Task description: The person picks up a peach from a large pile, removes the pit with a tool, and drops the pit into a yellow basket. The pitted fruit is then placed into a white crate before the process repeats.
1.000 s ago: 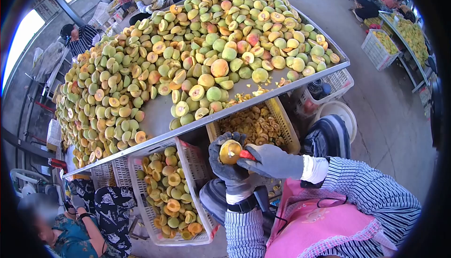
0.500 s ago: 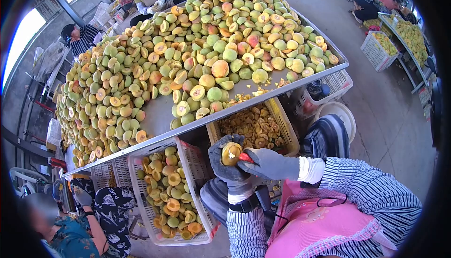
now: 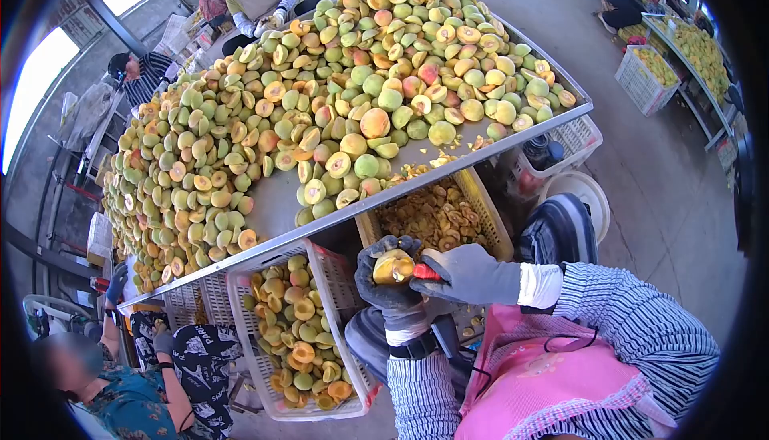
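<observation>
In the head view my gloved left hand [image 3: 388, 278] is wrapped round a peach half [image 3: 393, 267], its cut side showing. My gloved right hand [image 3: 465, 274] grips a small tool with a red handle [image 3: 425, 272], whose tip meets the fruit. Just beyond both hands, below the table edge, sits a yellow basket [image 3: 489, 220] of cut fruit scraps [image 3: 436, 220]. To the left a white crate [image 3: 330, 304] holds peach halves [image 3: 303, 352]. A big heap of halved peaches [image 3: 352, 80] covers much of the metal table [image 3: 276, 193].
A co-worker [image 3: 128, 392] sits at the lower left, a hand at the table edge. Other people [image 3: 260, 0] work behind the heap. A white bucket [image 3: 593, 200] and a white crate [image 3: 578, 140] stand right of the yellow basket. Another fruit table [image 3: 697, 60] is at the far right.
The view has shifted slightly. My hands still hold the fruit and the tool, and the peach half is tilted differently. The lower-left co-worker has raised one hand to the table edge.
</observation>
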Demonstrator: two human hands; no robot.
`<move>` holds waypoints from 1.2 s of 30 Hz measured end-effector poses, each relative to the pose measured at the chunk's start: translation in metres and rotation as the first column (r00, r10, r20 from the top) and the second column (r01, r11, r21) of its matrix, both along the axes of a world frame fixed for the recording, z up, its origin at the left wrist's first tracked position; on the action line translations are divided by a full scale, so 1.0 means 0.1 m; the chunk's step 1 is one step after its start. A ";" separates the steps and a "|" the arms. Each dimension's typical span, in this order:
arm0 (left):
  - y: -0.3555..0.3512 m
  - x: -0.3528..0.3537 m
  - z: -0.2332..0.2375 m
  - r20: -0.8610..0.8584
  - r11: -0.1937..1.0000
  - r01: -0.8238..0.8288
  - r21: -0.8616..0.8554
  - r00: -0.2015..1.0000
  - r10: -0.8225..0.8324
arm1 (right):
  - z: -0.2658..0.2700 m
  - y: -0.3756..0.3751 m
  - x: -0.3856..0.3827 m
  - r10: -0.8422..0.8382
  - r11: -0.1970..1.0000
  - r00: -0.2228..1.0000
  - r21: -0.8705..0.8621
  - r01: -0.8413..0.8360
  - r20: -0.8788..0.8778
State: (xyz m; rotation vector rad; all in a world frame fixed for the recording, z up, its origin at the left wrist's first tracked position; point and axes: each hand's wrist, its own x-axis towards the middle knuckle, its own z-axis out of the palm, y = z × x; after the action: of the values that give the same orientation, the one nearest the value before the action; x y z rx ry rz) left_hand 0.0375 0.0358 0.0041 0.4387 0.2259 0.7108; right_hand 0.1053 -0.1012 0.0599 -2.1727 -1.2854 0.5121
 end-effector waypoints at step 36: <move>0.02 -0.01 0.07 -0.399 0.648 0.141 0.748 0.876 0.270 | -0.34 -0.02 0.23 -0.067 0.981 -0.008 -0.065 -0.185 -0.998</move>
State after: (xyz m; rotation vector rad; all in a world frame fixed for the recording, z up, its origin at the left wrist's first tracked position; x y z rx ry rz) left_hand 0.0369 0.0376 0.0109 1.4579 0.4131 0.7410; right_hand 0.1283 -0.1036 0.0256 -1.0744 -0.3803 1.8796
